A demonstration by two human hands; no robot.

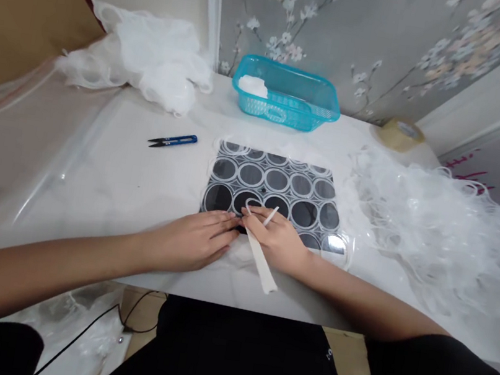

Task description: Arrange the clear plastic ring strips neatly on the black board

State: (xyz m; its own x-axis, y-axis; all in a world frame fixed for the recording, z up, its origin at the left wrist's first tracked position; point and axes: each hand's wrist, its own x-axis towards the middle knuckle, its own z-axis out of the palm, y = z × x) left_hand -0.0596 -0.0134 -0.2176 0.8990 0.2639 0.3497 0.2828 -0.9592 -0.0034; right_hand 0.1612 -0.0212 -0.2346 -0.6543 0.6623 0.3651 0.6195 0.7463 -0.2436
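A black sheet (273, 197) patterned with rows of pale rings lies on the white table in front of me, under a clear layer. My right hand (282, 242) rests at its near edge, closed on a narrow white strip (261, 264). One length of the strip hangs toward me over the fingers; a short end sticks up past the thumb, and a loop curls over the sheet. My left hand (195, 239) lies beside it, palm down, fingers stretched out, fingertips at the sheet's edge close to my right fingertips. What is under those fingertips is hidden.
Blue thread snips (173, 141) lie left of the sheet. Behind it stands a turquoise basket (284, 114) with something white inside. White ring-like pieces are heaped at right (442, 222) and in a bundle (151, 60) at back left. A tape roll (400, 135) sits back right.
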